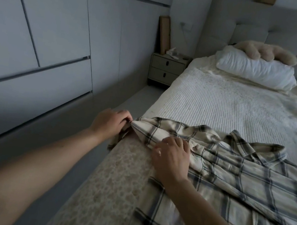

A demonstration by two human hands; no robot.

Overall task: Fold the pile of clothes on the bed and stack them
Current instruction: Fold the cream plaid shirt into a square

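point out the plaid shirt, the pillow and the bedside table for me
plaid shirt (250,180), head view, on the striped front panel
pillow (254,71), head view, middle of its white side
bedside table (165,69), head view, on the drawer fronts

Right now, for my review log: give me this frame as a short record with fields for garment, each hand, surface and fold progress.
garment: plaid shirt, spread across the bed's near corner
left hand: left hand pinches the sleeve end at the bed's edge
right hand: right hand rests on the sleeve near the shirt's chest, fingers spread
surface: bed, with a white pillow and plush toy at the headboard
fold progress: shirt not yet folded; no stack in view
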